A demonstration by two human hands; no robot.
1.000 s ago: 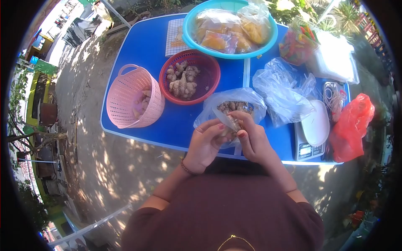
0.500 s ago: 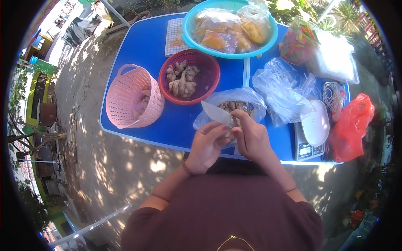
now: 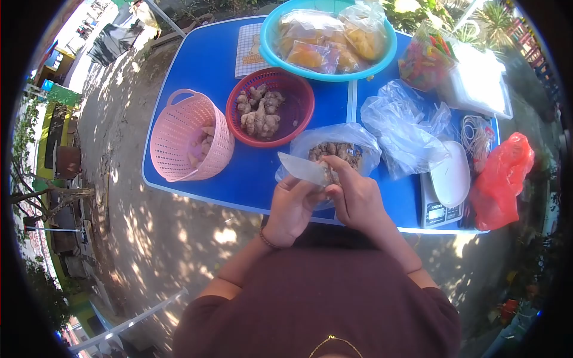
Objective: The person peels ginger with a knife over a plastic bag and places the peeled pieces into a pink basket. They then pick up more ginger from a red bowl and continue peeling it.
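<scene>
Here's the knife, hovering over the near edge of the bench, its pale blade pointing forward and left, and the right hand is keeping a closed grip around its hidden handle end! The left hand is sitting just beside it, fingers curled, though what that grip is pinching I can't tell. Right beyond, an open clear bag is showing knobbly ginger. Further left, a red basket is holding more roots, a pink basket is standing beside it; over right, a scale is resting near a red bag.
</scene>
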